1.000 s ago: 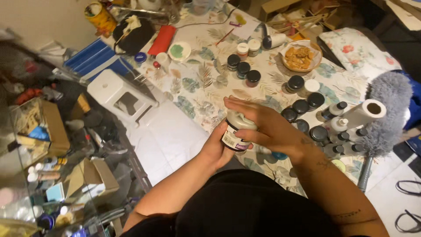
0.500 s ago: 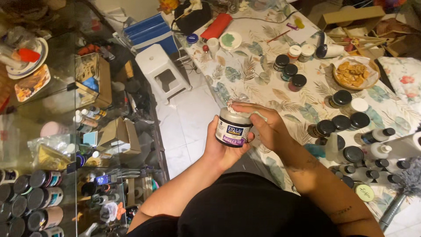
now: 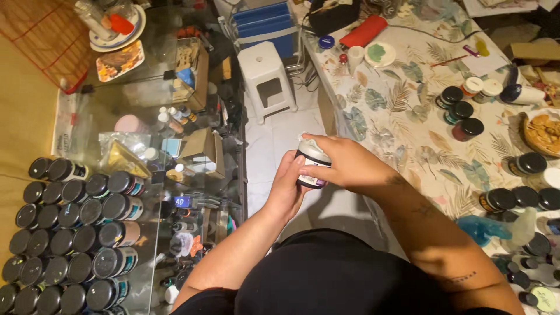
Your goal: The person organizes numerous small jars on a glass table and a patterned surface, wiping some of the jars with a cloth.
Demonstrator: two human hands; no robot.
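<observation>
- Two hands meet on one small jar [image 3: 312,166], held in the air over the white floor between the table and the shelf, close to the person's body.
- The left hand [image 3: 287,189] cups the jar from below and behind; the right hand [image 3: 341,163] is closed over its pale lid, fingers wrapped round the rim.
- The lid sits on the jar, so it reads as closed at this point; whether it is being tightened or loosened cannot be told, and its contents are hidden.
- To the left, many black-lidded jars [image 3: 70,233] stand packed in rows on a glass shelf [image 3: 146,274], all capped, contents unseen.
- To the right, on the leaf-patterned table [image 3: 408,128], more dark-lidded jars [image 3: 461,114] stand in small groups, also capped.
- A bowl [image 3: 542,134] near the table's right edge holds something brownish.
- Farther off, a white stool [image 3: 268,76] stands on the floor, and a small plate [image 3: 379,53] carries a green smear.
</observation>
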